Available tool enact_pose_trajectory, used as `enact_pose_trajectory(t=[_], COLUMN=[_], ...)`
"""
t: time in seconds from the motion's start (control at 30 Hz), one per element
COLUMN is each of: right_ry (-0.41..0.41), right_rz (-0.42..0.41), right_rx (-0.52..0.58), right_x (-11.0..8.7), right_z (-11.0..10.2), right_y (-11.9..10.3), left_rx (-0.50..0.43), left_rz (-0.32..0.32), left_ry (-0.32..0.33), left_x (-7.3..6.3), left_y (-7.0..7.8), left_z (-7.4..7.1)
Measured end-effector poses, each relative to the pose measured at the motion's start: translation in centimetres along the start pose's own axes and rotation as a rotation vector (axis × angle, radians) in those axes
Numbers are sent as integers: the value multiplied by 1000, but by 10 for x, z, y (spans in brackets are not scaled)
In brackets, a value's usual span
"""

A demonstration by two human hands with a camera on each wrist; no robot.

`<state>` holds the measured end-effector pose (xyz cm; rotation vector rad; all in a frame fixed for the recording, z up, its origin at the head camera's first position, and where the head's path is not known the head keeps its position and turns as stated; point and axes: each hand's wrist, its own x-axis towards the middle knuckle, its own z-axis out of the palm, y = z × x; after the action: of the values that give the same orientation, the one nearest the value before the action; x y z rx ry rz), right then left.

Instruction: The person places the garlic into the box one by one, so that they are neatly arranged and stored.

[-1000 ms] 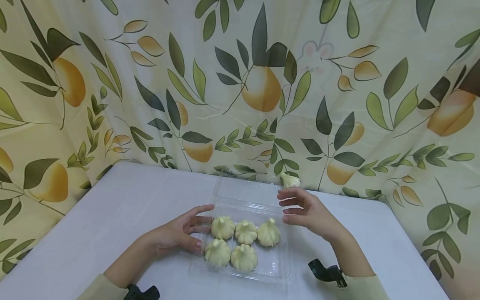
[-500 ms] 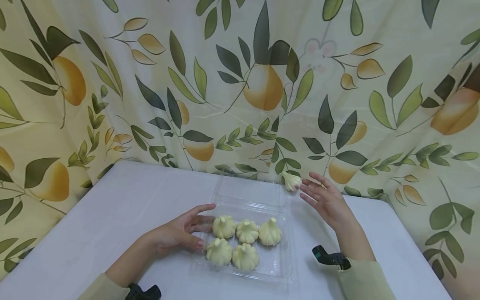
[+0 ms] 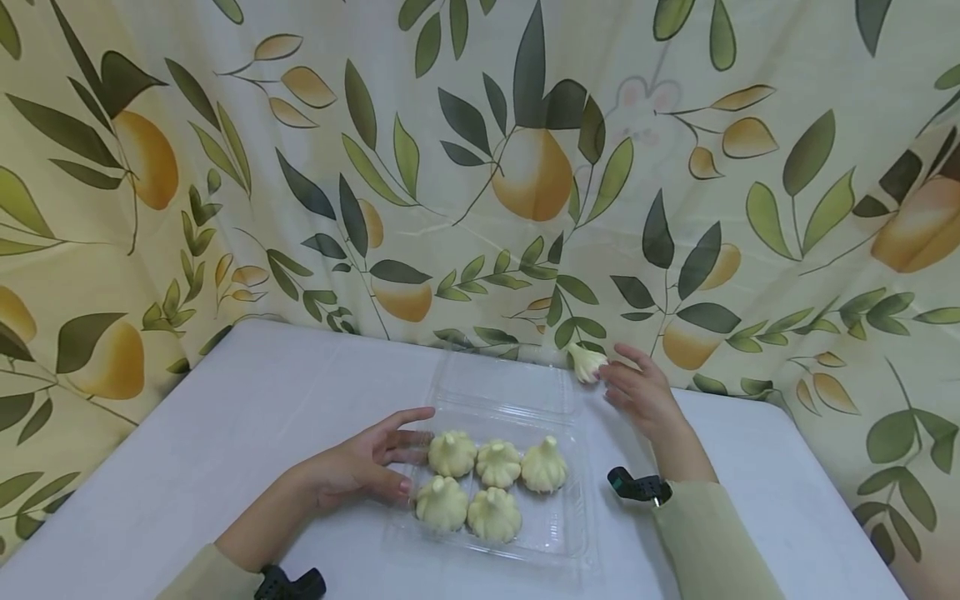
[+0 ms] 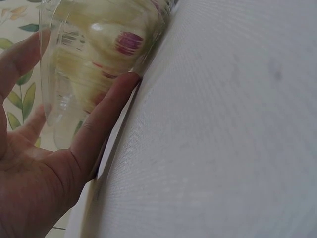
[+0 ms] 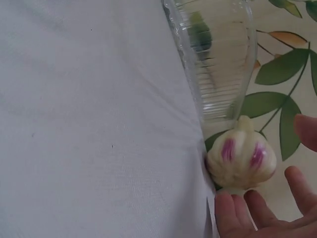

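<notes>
A clear plastic clamshell box (image 3: 551,525) lies on the table with its lid (image 3: 502,387) raised at the back. Two rows of garlic bulbs (image 3: 495,514) fill most of it, with bare space at the front right. My left hand (image 3: 367,462) rests against the box's left side, fingers spread; in the left wrist view one straight finger (image 4: 106,116) presses along the clear wall. Behind the box at the right, a lone garlic bulb (image 5: 241,157) with purple streaks lies near the table's back edge. My right hand (image 3: 641,396) is at this bulb, fingertips beside or touching it, without a grip.
A white cloth covers the table (image 3: 247,400). Behind it hangs a curtain (image 3: 465,167) printed with fruit and leaves. Black wrist cameras are strapped at the left sleeve (image 3: 202,575) and right sleeve (image 3: 705,533).
My right hand has moved from above the box's right edge back and right to the lone garlic bulb, and its fingers have come closer to it. The left hand has stayed put.
</notes>
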<state>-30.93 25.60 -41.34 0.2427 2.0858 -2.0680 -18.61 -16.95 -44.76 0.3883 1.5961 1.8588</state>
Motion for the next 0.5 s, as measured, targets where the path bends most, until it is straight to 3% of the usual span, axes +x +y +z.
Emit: enact_pose_trajectory(t=[0.5], right_ry=[35], right_rz=[-48], right_rx=[-77], right_x=[25], right_z=[17], right_y=[14], left_rx=[-5], left_rz=[-5], left_ry=[9], left_x=[1], left_y=[-1], left_z=[-1])
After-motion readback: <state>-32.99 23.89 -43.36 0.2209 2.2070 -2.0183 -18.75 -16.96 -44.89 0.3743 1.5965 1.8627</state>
